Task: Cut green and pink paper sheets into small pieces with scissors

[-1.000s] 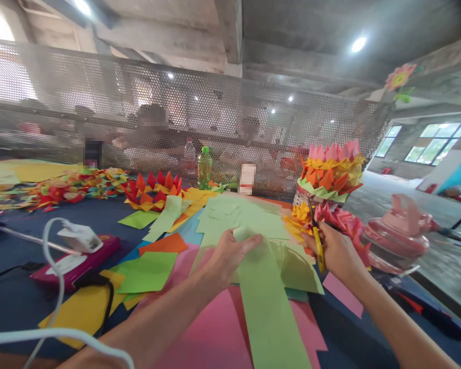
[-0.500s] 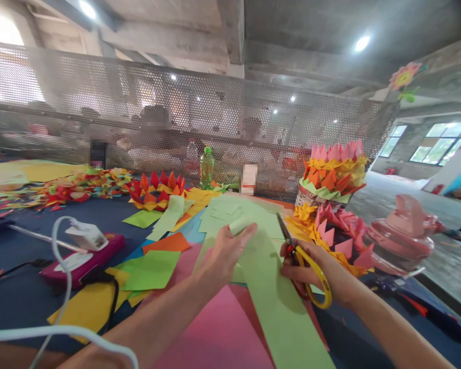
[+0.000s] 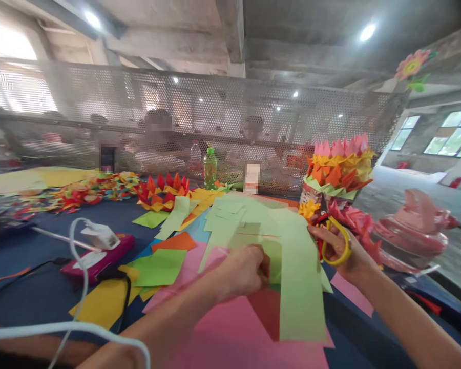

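Note:
My right hand is wrapped round a pair of scissors with yellow handles. Their blades are hidden from this angle. A long pale green paper strip lies just left of that hand, close to its fingertips. My left hand is closed, its fingers curled downward over the papers left of the strip. What those fingers hold, if anything, is hidden. Beneath lie a pink sheet and more pale green sheets, with small green pieces on top.
A magenta power strip with a white plug and cables stands at left. Folded paper flowers and a green bottle are farther back. At right are a stacked paper-petal basket and a pink jug. A perforated screen spans behind.
My left hand has come down and nearer, away from the pale green paper. My right hand with the scissors has moved right and up. The green strip now lies straighter and farther right.

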Available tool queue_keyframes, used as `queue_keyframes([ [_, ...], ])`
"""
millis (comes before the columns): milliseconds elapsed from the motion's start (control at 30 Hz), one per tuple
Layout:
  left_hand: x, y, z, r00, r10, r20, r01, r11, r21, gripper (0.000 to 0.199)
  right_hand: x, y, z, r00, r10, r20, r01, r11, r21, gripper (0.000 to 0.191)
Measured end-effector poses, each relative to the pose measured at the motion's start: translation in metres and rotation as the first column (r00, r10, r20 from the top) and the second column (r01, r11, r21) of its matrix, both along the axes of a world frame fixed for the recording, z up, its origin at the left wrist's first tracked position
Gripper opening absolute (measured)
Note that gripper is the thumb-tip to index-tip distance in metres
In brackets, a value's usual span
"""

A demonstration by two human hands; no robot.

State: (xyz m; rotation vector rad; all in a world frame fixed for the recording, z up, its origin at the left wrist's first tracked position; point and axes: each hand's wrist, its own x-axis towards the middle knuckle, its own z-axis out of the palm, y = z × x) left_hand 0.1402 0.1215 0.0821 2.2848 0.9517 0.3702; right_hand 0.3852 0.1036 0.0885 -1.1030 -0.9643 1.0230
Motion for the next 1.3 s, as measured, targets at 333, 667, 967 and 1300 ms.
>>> queue_keyframes([
  [333, -0.064, 0.087, 0.039, 0.715, 0.658, 0.235, -0.684, 0.591, 0.428, 0.01, -0.011, -0.004, -0.015, 0.962, 0.149, 0.228, -0.134, 0.988, -0.08, 0.038],
  [667, -0.113, 0.126, 0.036, 0.577, 0.758, 0.305, -0.8, 0.451, 0.395, 0.027, -0.019, -0.002, -0.024, 0.924, 0.17, 0.342, -0.16, 0.986, -0.057, 0.039],
  [967, -0.051, 0.089, 0.02, 0.869, 0.461, 0.182, -0.482, 0.871, 0.095, 0.033, -0.022, -0.003, -0.027, 0.924, 0.235, 0.301, -0.22, 0.972, -0.084, 0.037],
  [1300, -0.005, 0.049, -0.005, 0.766, 0.496, 0.41, -0.117, 0.734, -0.669, 0.054, -0.036, -0.019, -0.011, 0.889, 0.409, 0.207, -0.408, 0.912, -0.049, 0.031],
])
